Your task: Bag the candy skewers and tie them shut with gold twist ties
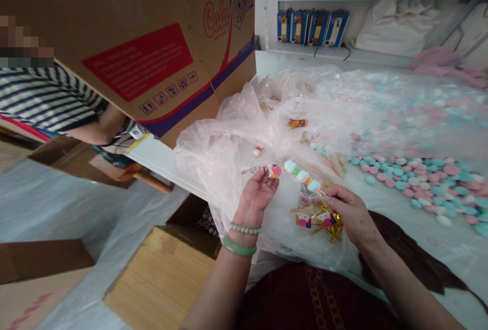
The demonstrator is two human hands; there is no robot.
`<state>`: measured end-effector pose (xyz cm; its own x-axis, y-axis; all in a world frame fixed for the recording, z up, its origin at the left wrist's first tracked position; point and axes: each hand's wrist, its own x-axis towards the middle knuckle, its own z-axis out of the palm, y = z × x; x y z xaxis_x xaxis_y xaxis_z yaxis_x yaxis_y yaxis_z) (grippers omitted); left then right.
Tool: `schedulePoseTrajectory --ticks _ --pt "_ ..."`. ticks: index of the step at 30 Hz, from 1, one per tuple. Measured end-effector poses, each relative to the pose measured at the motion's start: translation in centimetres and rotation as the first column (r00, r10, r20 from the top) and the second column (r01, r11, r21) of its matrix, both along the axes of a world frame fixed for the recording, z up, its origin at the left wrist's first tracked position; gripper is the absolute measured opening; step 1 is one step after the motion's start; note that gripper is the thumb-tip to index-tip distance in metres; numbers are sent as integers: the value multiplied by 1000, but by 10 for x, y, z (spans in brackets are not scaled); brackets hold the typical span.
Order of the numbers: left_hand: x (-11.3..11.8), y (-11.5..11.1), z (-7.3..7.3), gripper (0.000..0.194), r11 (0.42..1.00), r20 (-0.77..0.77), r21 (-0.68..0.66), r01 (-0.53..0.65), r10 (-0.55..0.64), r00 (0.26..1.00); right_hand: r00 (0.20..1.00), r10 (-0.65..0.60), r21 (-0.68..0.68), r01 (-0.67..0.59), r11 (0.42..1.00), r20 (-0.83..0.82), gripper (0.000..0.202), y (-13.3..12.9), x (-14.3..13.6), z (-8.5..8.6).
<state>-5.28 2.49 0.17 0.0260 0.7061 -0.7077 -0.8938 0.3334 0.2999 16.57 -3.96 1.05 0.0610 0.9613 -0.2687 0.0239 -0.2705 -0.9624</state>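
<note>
My left hand [261, 192] holds a small clear wrapper [273, 171] printed with pink and yellow dots, palm turned up. In my right hand [348, 210] the fingers pinch the near end of a skewer of marshmallows [302, 176], pale blue and white with green and orange pieces between. The skewer's far end points toward the wrapper, apart from it. Below my hands, gold twist ties [333, 228] lie in a loose heap with several printed wrappers [304, 220]. A small red-and-white sweet on a stick [256, 151] lies beyond my left hand.
Loose pink, blue and white marshmallows [423, 177] spread across the table at right, partly under clear plastic sheeting [335, 91]. A large cardboard box [152, 40] stands at the left. Beyond it is a person in a striped shirt [46, 98]. Open boxes [160, 274] sit below the table edge.
</note>
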Motion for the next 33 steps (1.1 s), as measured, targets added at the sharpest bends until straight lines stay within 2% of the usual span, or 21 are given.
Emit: schedulePoseTrajectory --ticks 3,6,10,12,15,18,20,23,25,28,30,33 --pt "5 0 0 16 1000 20 11 24 -24 999 982 58 85 -74 994 179 17 -3 1 -5" --pt "9 0 1 17 999 21 24 27 -27 999 925 32 210 -119 970 377 16 -4 4 -8" --pt "12 1 2 17 999 -10 42 -1 2 1000 799 -38 397 -256 881 600 20 -5 9 -6" --pt "15 2 3 19 997 -29 70 -24 26 999 740 -62 428 -315 847 670 24 -7 10 -5" --pt "18 1 3 19 992 -82 124 -22 32 996 684 -79 417 -345 841 725 27 -7 11 -5" --pt "19 -1 2 10 977 -183 206 56 -17 983 697 -58 403 -342 849 715 28 -5 11 -7" --pt "18 -3 0 5 956 -260 254 145 -77 962 735 -12 376 -332 865 678 25 -3 11 -10" --pt "17 -5 -2 6 930 -315 286 230 -135 939 811 80 245 -267 932 580 20 -2 8 -15" --pt "17 -7 -3 8 922 -315 304 241 -141 939 897 145 99 -204 974 418 20 -2 4 -19" --pt "20 -9 -4 13 911 -312 324 255 -151 938 983 174 -109 -167 980 56 21 -5 -4 -22" --pt "23 -10 -5 17 905 -310 337 258 -152 938 975 161 -199 -190 961 -155 23 -6 -11 -22" --pt "26 -12 -8 21 904 -305 348 249 -142 942 896 150 -271 -281 921 -418 25 -7 -18 -22"
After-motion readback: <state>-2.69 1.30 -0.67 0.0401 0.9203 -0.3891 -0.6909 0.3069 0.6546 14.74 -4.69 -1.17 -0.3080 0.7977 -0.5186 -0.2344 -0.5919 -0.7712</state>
